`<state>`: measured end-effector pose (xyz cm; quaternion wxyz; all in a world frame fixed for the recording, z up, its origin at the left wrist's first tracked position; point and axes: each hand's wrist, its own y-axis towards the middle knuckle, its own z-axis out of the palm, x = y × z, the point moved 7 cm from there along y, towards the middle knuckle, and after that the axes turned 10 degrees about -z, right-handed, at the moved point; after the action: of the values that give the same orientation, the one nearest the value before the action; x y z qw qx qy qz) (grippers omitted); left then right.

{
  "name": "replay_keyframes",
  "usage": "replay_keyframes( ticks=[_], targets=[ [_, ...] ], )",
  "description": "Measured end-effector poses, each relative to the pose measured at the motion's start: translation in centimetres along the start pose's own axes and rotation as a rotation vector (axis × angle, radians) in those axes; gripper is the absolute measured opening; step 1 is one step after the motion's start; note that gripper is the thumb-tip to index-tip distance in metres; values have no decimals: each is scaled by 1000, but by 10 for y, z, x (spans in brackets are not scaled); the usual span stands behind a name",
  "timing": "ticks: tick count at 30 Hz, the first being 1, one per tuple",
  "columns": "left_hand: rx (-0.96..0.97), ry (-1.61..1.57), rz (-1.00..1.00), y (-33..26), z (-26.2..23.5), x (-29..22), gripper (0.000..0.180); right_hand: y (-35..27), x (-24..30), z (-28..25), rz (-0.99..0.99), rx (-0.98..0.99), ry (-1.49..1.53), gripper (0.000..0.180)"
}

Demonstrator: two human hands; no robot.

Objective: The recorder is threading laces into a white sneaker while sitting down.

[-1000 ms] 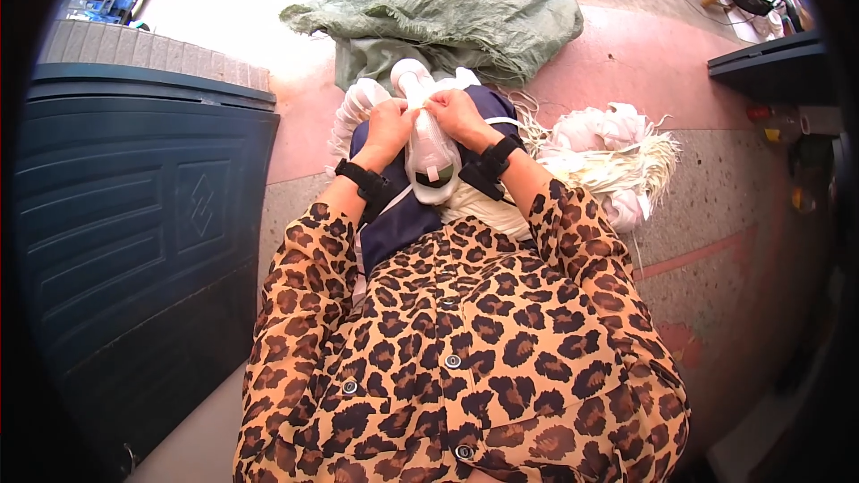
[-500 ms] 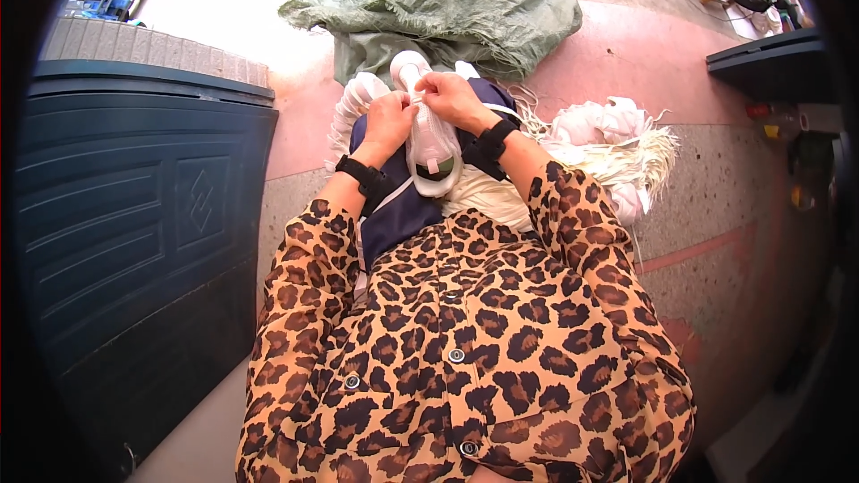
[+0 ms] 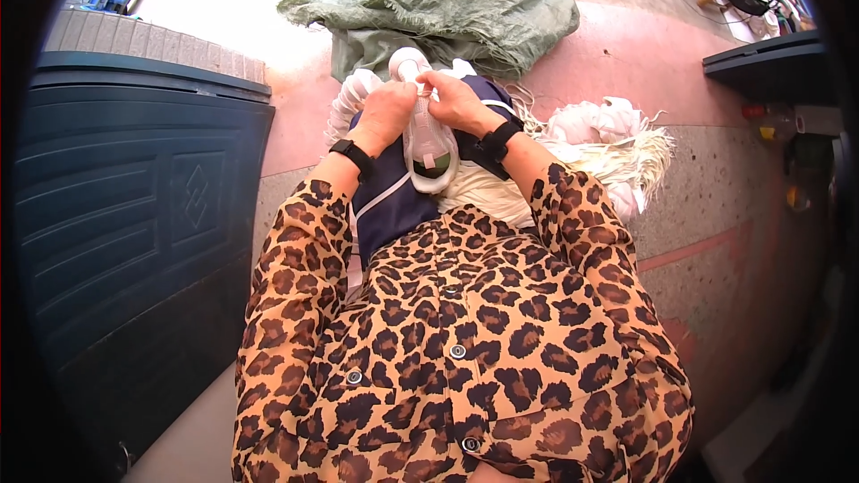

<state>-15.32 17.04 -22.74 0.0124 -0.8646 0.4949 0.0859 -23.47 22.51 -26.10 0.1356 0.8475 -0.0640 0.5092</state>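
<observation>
The left hand (image 3: 386, 114) and the right hand (image 3: 458, 100) were both closed on a white shoe (image 3: 428, 136), fingers pinched at its top. The shoe sat on the lap, over dark blue cloth (image 3: 391, 201). A green sack (image 3: 447, 0) lay on the floor beyond, and a dark bin (image 3: 125, 215) stood at the left.

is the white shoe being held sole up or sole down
Sole down, seemingly: the white shoe shows its top and heel opening to the camera, lying over the lap. The left hand and right hand grip its front; the sole is hidden.
</observation>
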Motion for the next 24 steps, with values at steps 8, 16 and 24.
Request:
replay_keyframes(
  ticks=[8, 16, 24],
  targets=[
    [153, -454, -161, 3, 8, 22, 9, -1, -3, 1, 26, 31, 61, 45],
    [42, -211, 32, 2, 10, 17, 9, -5, 2, 5, 77, 76, 127, 52],
    [18, 125, -170, -17, -27, 62, 6, -10, -7, 7, 143, 130, -120, 55]
  ],
)
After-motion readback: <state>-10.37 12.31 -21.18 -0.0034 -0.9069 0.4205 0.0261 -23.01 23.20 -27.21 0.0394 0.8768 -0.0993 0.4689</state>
